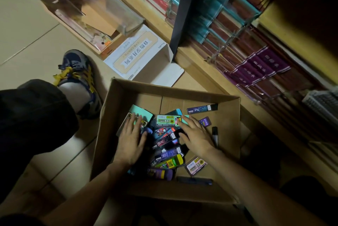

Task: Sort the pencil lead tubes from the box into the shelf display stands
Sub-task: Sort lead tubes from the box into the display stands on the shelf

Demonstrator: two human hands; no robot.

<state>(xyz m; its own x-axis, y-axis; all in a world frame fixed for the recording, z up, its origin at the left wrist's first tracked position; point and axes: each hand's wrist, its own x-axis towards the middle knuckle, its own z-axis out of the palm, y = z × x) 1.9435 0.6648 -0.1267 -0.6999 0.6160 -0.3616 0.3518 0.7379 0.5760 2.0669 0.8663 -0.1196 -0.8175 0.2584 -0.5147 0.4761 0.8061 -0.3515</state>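
both hands lie spread and flat, holding nothing: left hand point(130, 139) on a teal pack, right hand point(196, 135) over the heap of pencil lead tubes point(168, 146) in the cardboard box point(228, 134) on the floor. the step looks like rummaging; next, pinch one tube and lift it toward the shelf.

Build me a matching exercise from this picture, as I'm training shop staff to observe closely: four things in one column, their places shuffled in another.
Things
1. left hand
2. right hand
3. dark blue tube
4. shoe

Places
A. on the floor, left of the cardboard box
B. alone near the box's far wall
C. on the left of the pile, over a teal pack
D. on the pile's right, fingertips at the green-labelled pack

Pairs: 1-C, 2-D, 3-B, 4-A
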